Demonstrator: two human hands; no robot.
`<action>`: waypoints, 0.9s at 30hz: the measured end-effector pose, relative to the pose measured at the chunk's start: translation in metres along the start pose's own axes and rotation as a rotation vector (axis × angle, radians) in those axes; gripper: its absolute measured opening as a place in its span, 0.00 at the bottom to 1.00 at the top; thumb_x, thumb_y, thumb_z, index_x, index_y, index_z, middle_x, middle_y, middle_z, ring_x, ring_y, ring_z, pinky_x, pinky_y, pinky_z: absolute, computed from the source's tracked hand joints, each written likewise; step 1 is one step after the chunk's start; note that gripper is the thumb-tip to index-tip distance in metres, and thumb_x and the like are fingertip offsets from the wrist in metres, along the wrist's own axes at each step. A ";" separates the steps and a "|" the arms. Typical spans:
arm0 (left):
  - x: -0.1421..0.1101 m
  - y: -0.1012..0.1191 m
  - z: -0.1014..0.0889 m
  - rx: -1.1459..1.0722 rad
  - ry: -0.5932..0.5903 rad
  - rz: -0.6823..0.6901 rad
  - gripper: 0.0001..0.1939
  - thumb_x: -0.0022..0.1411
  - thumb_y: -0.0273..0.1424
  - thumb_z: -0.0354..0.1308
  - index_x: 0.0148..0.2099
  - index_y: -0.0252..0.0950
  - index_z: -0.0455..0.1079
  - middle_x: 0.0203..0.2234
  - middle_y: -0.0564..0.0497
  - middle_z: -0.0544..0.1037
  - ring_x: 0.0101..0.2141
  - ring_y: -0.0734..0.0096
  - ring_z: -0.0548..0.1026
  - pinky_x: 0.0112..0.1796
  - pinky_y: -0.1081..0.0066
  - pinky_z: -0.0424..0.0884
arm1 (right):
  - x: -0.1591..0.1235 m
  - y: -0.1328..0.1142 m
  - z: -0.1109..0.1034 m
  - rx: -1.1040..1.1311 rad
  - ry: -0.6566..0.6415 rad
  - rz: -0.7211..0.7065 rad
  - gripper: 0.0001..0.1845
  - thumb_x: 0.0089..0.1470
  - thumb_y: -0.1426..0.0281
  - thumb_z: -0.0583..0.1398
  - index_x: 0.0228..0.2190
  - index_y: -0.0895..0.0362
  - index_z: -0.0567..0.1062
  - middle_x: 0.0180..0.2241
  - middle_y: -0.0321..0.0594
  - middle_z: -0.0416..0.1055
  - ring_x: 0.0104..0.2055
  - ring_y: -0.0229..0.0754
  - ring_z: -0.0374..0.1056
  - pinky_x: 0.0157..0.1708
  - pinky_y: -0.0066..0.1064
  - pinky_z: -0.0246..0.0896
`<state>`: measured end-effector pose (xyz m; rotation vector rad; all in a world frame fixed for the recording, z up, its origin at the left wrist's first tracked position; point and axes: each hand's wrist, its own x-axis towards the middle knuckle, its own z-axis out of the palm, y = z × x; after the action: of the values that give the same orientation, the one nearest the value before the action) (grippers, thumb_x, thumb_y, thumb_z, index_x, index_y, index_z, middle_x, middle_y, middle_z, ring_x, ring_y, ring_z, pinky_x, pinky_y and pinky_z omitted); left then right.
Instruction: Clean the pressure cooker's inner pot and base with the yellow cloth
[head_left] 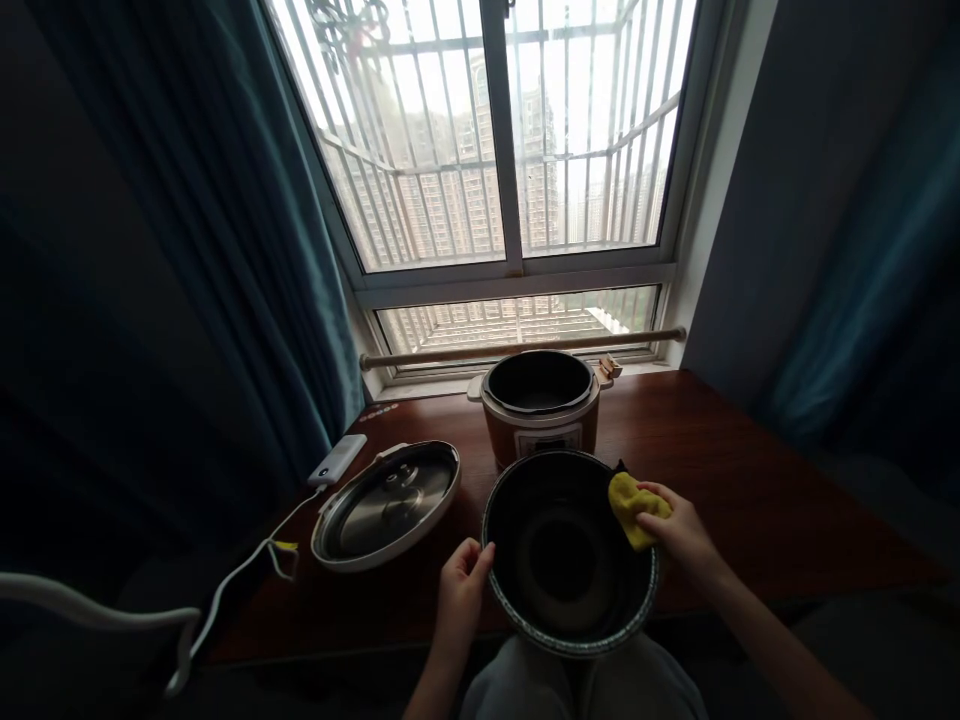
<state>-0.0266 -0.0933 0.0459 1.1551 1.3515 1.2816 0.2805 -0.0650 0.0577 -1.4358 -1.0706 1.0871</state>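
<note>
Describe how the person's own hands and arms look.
The left hand and the right hand are bare, with no gloves and no rings that can be made out. The left forearm and right forearm show no sleeves, watch or bracelet. The light is too dim to judge nails or fine markings.

blue curtains, bright barred window

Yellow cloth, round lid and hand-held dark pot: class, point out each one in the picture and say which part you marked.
Yellow cloth [624,507]: head view, middle of its bunched fabric.
Round lid [384,515]: head view, shiny plate.
Dark pot [562,562]: head view, inside bottom.
</note>
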 end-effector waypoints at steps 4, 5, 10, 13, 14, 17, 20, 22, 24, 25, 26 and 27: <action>0.003 -0.007 -0.001 0.020 -0.002 -0.010 0.19 0.52 0.42 0.57 0.22 0.36 0.54 0.17 0.59 0.56 0.21 0.78 0.55 0.23 0.77 0.55 | 0.003 0.006 0.003 0.019 -0.013 0.016 0.27 0.35 0.72 0.60 0.42 0.60 0.66 0.36 0.43 0.72 0.37 0.46 0.69 0.35 0.33 0.65; 0.003 -0.009 -0.001 0.022 -0.004 -0.011 0.19 0.53 0.42 0.56 0.22 0.36 0.54 0.17 0.59 0.56 0.21 0.78 0.55 0.23 0.77 0.55 | 0.004 0.007 0.003 0.019 -0.011 0.020 0.27 0.34 0.72 0.60 0.42 0.61 0.67 0.36 0.43 0.72 0.37 0.46 0.69 0.35 0.33 0.65; 0.003 -0.013 0.000 0.027 -0.014 -0.015 0.19 0.53 0.42 0.56 0.22 0.36 0.54 0.17 0.59 0.56 0.21 0.78 0.55 0.24 0.77 0.55 | 0.007 0.013 0.004 0.016 0.007 0.014 0.27 0.34 0.72 0.60 0.42 0.61 0.67 0.36 0.43 0.71 0.37 0.45 0.69 0.34 0.33 0.65; 0.003 -0.013 0.000 0.046 -0.013 -0.019 0.19 0.53 0.43 0.56 0.22 0.36 0.54 0.17 0.59 0.56 0.21 0.78 0.55 0.24 0.77 0.55 | 0.008 0.015 0.003 0.009 0.008 0.007 0.27 0.35 0.71 0.61 0.42 0.61 0.67 0.37 0.43 0.72 0.37 0.45 0.69 0.34 0.33 0.65; 0.003 -0.013 0.000 0.058 -0.015 -0.019 0.20 0.53 0.43 0.56 0.22 0.36 0.54 0.17 0.59 0.56 0.21 0.78 0.55 0.24 0.76 0.55 | 0.008 0.015 0.003 0.006 0.007 0.007 0.27 0.35 0.71 0.61 0.42 0.61 0.67 0.37 0.43 0.72 0.37 0.45 0.69 0.35 0.33 0.65; 0.004 -0.013 -0.001 0.101 -0.028 -0.016 0.20 0.52 0.44 0.55 0.21 0.36 0.53 0.17 0.59 0.55 0.21 0.78 0.55 0.24 0.76 0.55 | 0.009 0.015 0.002 -0.018 -0.011 0.002 0.27 0.36 0.71 0.61 0.42 0.60 0.67 0.37 0.43 0.72 0.37 0.46 0.69 0.35 0.34 0.65; 0.006 -0.014 -0.003 0.173 -0.034 0.002 0.21 0.53 0.46 0.54 0.21 0.37 0.52 0.17 0.59 0.54 0.21 0.77 0.54 0.24 0.76 0.54 | 0.011 0.017 -0.002 -0.045 -0.033 -0.039 0.25 0.38 0.68 0.62 0.42 0.60 0.68 0.39 0.44 0.72 0.40 0.47 0.69 0.39 0.35 0.65; 0.006 -0.015 -0.006 0.255 -0.046 0.023 0.21 0.54 0.46 0.53 0.21 0.37 0.52 0.17 0.59 0.53 0.22 0.77 0.54 0.24 0.76 0.54 | 0.014 0.019 -0.007 -0.038 -0.005 -0.078 0.25 0.40 0.64 0.63 0.41 0.60 0.69 0.41 0.46 0.72 0.42 0.49 0.68 0.41 0.37 0.64; 0.005 -0.013 -0.010 0.349 -0.082 0.056 0.21 0.56 0.47 0.50 0.21 0.36 0.53 0.17 0.58 0.54 0.22 0.76 0.56 0.25 0.75 0.54 | 0.018 0.016 -0.013 -0.016 0.118 -0.143 0.25 0.43 0.60 0.61 0.42 0.60 0.70 0.45 0.48 0.70 0.45 0.50 0.67 0.44 0.40 0.63; 0.006 -0.010 -0.013 0.402 -0.104 0.075 0.21 0.58 0.46 0.48 0.21 0.36 0.54 0.17 0.58 0.55 0.22 0.76 0.57 0.25 0.75 0.54 | 0.021 0.011 -0.016 -0.011 0.200 -0.193 0.25 0.45 0.58 0.60 0.43 0.59 0.70 0.47 0.48 0.69 0.47 0.51 0.66 0.46 0.41 0.62; 0.007 -0.006 -0.016 0.462 -0.117 0.095 0.22 0.59 0.46 0.45 0.21 0.36 0.54 0.17 0.57 0.57 0.22 0.75 0.58 0.25 0.75 0.54 | 0.023 0.004 -0.018 -0.022 0.276 -0.255 0.25 0.48 0.57 0.58 0.44 0.59 0.70 0.48 0.48 0.67 0.49 0.50 0.65 0.47 0.42 0.60; 0.009 -0.001 -0.019 0.532 -0.113 0.118 0.22 0.61 0.46 0.43 0.21 0.36 0.55 0.16 0.57 0.58 0.21 0.75 0.59 0.25 0.74 0.54 | 0.026 -0.005 -0.019 -0.050 0.331 -0.328 0.24 0.50 0.57 0.56 0.45 0.58 0.70 0.50 0.47 0.66 0.50 0.50 0.64 0.49 0.42 0.59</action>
<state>-0.0465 -0.0868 0.0457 1.6625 1.6085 0.9379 0.3042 -0.0427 0.0619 -1.3619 -1.0501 0.5703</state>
